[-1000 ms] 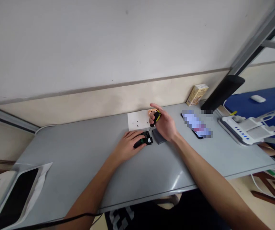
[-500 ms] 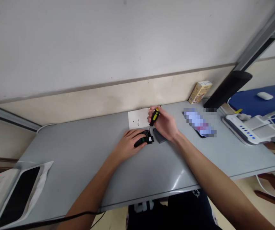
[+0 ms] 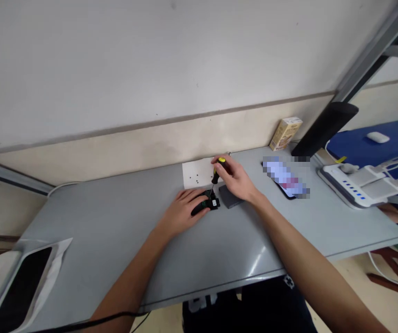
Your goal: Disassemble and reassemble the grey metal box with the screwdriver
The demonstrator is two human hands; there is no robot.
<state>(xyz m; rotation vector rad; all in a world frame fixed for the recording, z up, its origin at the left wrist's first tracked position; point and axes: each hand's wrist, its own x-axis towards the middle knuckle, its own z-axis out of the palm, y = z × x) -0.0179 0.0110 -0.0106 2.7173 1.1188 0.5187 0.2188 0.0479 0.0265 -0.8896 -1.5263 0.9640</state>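
Observation:
My left hand (image 3: pixel 183 210) is closed around a small opened black device (image 3: pixel 214 203), thumb along its near side and fingers over its far side, pressing it to the table. A bit of green circuit board shows inside; its rounded end looks like a computer mouse, largely covered by my palm. Closed on a black and yellow screwdriver (image 3: pixel 215 177), my right hand (image 3: pixel 237 180) keeps it nearly upright, the tip down in the device. Beneath my right wrist lies a dark grey flat block (image 3: pixel 229 199). Behind the device, several tiny dark screws (image 3: pixel 197 179) rest on white paper (image 3: pixel 188 170).
Right of my hands lies a phone (image 3: pixel 284 178) with a blurred screen. A yellow carton (image 3: pixel 285 134), a black cylinder (image 3: pixel 326 129) and a white power strip (image 3: pixel 351 187) stand farther right. At left is a dark-screened tablet (image 3: pixel 21 289). A wall closes the back.
My right hand has turned over the screwdriver, which stands more upright now, its yellow end facing up. My left hand keeps its hold on the device. The view has shifted slightly.

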